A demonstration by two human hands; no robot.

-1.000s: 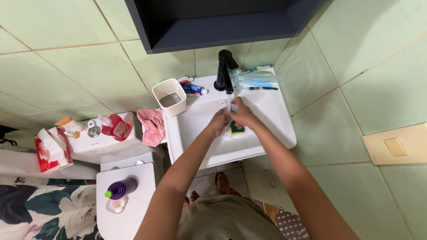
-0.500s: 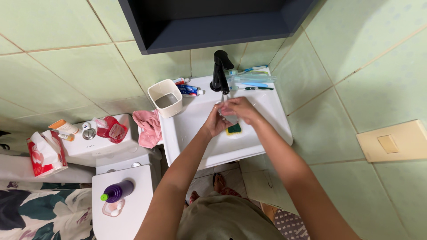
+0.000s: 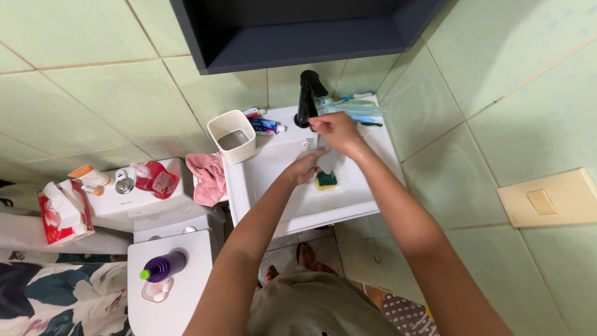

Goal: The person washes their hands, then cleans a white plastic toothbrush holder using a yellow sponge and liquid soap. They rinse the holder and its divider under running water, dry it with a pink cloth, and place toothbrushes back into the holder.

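1. Right hand raised over the back of the white sink, just beside the black faucet, fingers curled around the top of a thin grey item hanging down into the basin; exact kind of item too blurred to tell.
2. Left hand lower, in the basin, fingers loosely curved and touching the lower edge of the same grey item; firm grip or mere touch not clear.
3. Green-and-yellow sponge lying in the basin right under the grey item, beside the left fingertips.
4. Toothbrushes lined up on the sink ledge behind the right hand; toothpaste tubes on the ledge left of the faucet.
5. White cup at the sink's left corner, pink cloth draped just beside it.
6. Purple bottle lying on the toilet lid, well apart from both hands.
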